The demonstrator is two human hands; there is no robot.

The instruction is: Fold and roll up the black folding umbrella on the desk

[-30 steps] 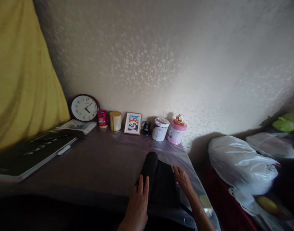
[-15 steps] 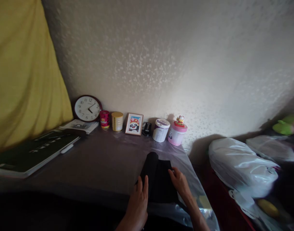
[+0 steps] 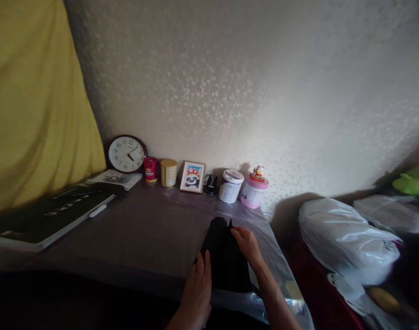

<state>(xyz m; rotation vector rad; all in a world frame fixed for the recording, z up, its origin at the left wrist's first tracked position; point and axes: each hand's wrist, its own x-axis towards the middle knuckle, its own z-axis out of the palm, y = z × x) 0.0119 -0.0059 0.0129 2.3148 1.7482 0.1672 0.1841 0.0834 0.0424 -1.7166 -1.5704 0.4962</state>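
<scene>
A folded piece of black cloth (image 3: 226,263) lies near the front right of the table; its exact kind is too dark to make out. My left hand (image 3: 197,286) rests on its left side, fingers stretched out and lying flat. At the far right corner, my right hand (image 3: 246,243) pinches the cloth's edge between thumb and fingers and holds it lifted, so a small peak stands up. The cloth's left part is a rounded, thicker fold.
Along the wall stand a clock (image 3: 127,154), a red can (image 3: 150,170), a yellow-lidded can (image 3: 168,173), a panda picture frame (image 3: 193,177), a white tub (image 3: 231,187) and a pink tub (image 3: 254,191). A dark green book (image 3: 47,215) lies left. White plastic bags (image 3: 346,238) sit right of the table.
My right hand has moved left and up, carrying the right edge of the black cloth inward and raising its corner. My left hand stays in place on the cloth.
</scene>
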